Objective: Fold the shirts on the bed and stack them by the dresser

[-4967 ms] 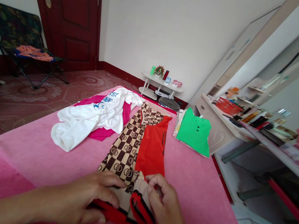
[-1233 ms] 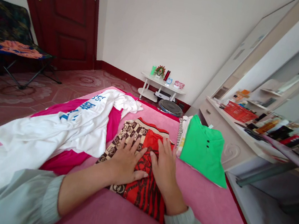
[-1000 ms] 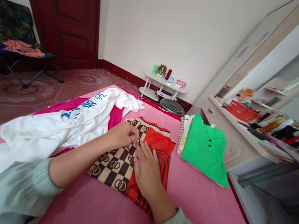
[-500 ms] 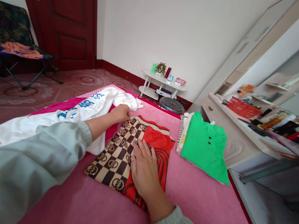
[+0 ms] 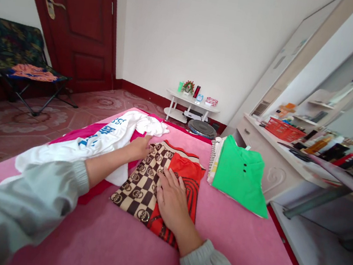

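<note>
A folded garment (image 5: 145,176) lies on the pink bed cover, brown-and-cream checked on its left part and red with dark curved stripes on its right. A striped band edges its far side. My right hand (image 5: 173,200) rests flat on its middle, fingers stretched out. At the garment's far left corner, my left hand (image 5: 140,147) has its fingers closed on the edge; the fingertips are partly hidden. Left of it, a white garment with blue lettering (image 5: 102,139) is spread loosely over a magenta one (image 5: 97,131).
To the right lies a stack of folded clothes topped by a green shirt (image 5: 240,173). A dresser with a red basket (image 5: 284,130) stands beyond the pink bed cover (image 5: 228,251). A small white table (image 5: 181,98) is by the wall; a folding chair (image 5: 23,69) stands left.
The camera view has tilted up and shifted slightly left. My left hand stays by the garment's far left corner; my right hand still lies flat on the garment.
</note>
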The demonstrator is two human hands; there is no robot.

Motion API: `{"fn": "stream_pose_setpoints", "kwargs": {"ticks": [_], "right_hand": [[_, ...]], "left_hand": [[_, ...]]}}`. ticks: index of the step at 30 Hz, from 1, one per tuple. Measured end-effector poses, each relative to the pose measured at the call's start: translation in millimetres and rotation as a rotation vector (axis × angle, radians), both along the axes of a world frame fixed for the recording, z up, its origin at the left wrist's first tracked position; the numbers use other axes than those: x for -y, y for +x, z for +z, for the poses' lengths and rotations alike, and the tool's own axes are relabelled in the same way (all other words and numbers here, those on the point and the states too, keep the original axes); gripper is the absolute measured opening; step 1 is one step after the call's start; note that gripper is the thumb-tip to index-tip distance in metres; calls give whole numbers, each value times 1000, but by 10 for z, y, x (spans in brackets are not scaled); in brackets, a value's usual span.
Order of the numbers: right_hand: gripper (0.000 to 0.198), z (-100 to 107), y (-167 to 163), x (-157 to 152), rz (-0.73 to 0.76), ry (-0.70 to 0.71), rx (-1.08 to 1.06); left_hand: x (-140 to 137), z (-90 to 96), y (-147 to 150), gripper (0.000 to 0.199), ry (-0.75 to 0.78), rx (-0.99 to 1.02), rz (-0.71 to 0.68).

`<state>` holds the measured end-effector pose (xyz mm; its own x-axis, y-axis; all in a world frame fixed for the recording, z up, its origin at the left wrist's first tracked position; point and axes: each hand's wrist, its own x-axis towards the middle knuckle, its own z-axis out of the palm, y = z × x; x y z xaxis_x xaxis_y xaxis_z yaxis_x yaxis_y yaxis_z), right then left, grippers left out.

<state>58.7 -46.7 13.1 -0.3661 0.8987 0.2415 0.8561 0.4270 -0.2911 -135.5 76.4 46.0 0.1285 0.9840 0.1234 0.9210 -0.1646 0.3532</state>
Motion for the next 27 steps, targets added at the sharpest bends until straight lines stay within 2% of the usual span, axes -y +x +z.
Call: {"fn": "stream_pose_setpoints", "kwargs": {"ticks": [5,8,10,13,15,18,20,22,25,27], "right_hand": [[43,-11,-6,-3,-9,47,-53],[41,-15,-13,3,-63,84,-86],[40,-12,-17,12,-114,118,-93],[42,-20,-18,23,-197,183,-92],[46,-42,-9,22,-249,223,-111],[53,-78,26,13,-320,238,-184],[53,-57,59,-3,-369,198,-209],[52,39,79,-44,-401,110,-132],[55,317,19,-191,-446,-39,117],[57,520,-113,-345,-461,-77,235]], "left_hand": [[781,57,-123,62,-96,15,-83],[1142,21,-172,63,-158,6,-26],[1281,-44,-202,63,-181,93,15],[1365,-175,-240,56,-270,435,40],[1383,-256,-247,51,-315,699,6],[1424,-347,-208,46,-215,949,-107],[1471,-399,-154,40,-104,984,-149],[1519,-448,-91,37,-25,952,-158],[1564,-501,-15,40,13,872,-165],[1574,-509,8,42,3,856,-176]]}}
